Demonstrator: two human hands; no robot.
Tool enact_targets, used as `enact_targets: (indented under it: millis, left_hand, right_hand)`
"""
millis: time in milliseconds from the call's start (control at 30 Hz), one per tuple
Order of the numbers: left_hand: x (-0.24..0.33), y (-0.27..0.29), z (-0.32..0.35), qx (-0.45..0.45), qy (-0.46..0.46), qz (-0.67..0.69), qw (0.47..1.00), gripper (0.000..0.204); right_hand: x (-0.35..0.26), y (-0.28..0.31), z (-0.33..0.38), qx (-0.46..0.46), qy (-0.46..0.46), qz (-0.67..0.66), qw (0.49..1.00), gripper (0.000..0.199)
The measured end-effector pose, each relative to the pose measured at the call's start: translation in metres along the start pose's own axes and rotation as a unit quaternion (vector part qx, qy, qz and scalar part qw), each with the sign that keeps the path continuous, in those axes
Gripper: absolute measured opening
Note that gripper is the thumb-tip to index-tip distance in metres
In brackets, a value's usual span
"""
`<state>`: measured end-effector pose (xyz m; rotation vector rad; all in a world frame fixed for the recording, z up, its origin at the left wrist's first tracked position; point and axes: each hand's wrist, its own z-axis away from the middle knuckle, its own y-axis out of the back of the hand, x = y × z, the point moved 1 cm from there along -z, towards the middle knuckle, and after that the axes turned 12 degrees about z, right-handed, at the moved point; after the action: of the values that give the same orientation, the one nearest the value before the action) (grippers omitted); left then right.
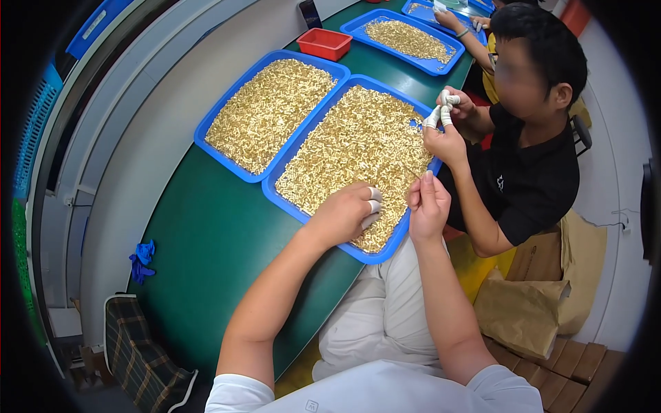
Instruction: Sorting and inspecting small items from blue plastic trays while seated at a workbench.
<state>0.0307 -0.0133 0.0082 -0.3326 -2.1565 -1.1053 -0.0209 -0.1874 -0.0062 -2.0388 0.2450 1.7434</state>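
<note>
My left hand [349,213] reaches into the near blue tray [284,199], which is filled with small gold-coloured metal pieces [344,148]. White finger cots cover some of its fingers. These fingers are curled together against the pieces, and what lies under the tips is hidden. At the tray's right edge, my right hand [429,206] is closed in a pinch, thumb on top. Something thin and dark seems to stick out of that pinch, too small to name.
A second filled blue tray [201,135] adjoins on the left. Beyond stand a red bin [323,44] and another blue tray [446,69]. On my right sits a co-worker [530,165] wearing finger cots, hands near my tray. Blue gloves [142,260] lie on the green table [206,227].
</note>
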Motion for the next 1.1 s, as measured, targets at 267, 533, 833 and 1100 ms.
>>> enact_targets:
  millis: [267,533,833,1100]
  left_hand:
    - [0.004,0.037,0.018,0.064,0.035,-0.071,0.995,0.027]
    - [0.024,0.022,0.018,0.084,0.276,-0.108,0.951,0.037]
    - [0.001,0.013,0.018,0.190,0.220,-0.020,0.957,0.016]
    - [0.004,0.024,0.024,0.245,0.230,0.155,0.929,0.014]
  right_hand:
    - [-0.002,-0.013,0.009,-0.034,0.013,0.064,0.997,0.039]
    - [-0.002,-0.027,0.021,-0.078,0.017,0.096,0.992,0.038]
    - [0.001,-0.024,0.024,-0.087,0.030,0.128,0.988,0.038]
    - [-0.001,-0.025,0.023,-0.096,0.041,0.136,0.985,0.037]
